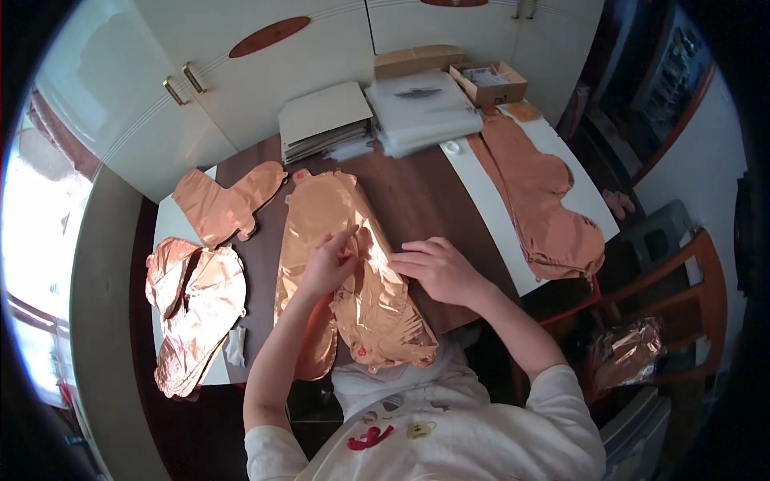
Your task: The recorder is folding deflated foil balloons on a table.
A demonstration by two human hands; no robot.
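Note:
A flat, rose-gold foil balloon point(321, 204) lies folded on the table in front of me, its near end hanging over the front edge. My left hand point(327, 263) is on the middle of it, fingers curled in and seeming to pinch a crease of the foil. My right hand point(437, 271) rests at the balloon's right edge with its fingers stretched out flat, fingertips touching the foil. Wrinkles and bright reflections run across the near half of the balloon. Small red marks show at its far and near ends.
More foil balloons point(228, 200) lie at the left, including a crumpled one point(212, 280), and a flat stack point(533, 188) lies at the right. Behind are cardboard sheets point(325, 116), clear plastic bags point(421, 112) and a small box point(489, 82). A wooden chair point(706, 280) stands right.

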